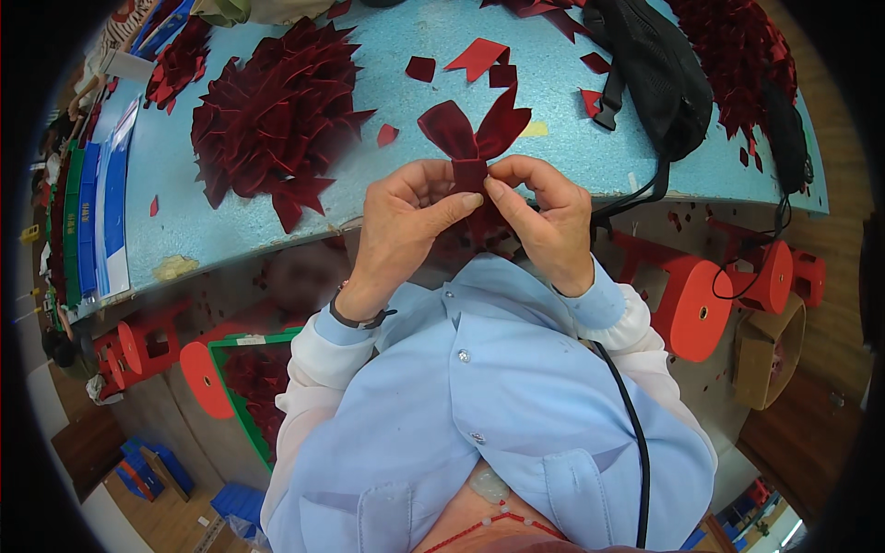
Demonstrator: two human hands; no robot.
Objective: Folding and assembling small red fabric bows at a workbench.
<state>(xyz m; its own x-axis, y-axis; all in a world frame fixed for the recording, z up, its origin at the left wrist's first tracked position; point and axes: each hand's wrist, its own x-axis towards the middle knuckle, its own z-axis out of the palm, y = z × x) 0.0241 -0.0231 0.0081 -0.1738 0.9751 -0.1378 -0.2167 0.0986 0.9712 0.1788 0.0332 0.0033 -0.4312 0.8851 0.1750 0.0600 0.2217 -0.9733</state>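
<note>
Between my two hands is a dark red velvet ribbon bow (469, 172), held up in front of my chest near the table's front edge. Two of its parts fan out above a band at the middle, and more velvet hangs below, partly hidden by my fingers. My left hand (406, 217) pinches the band from the left, thumb across its front. From the right, my right hand (548, 214) grips the band's edge between thumb and forefinger. Just beyond the bow lie loose velvet scraps and a folded red ribbon strip (478, 57).
The blue table (387, 111) carries a big heap of dark red velvet pieces (277, 115) and, to the right, a black bag (650, 78) with straps. A second heap (737, 55) lies at far right. Red stools (691, 309) and a green crate (241, 387) stand below the table.
</note>
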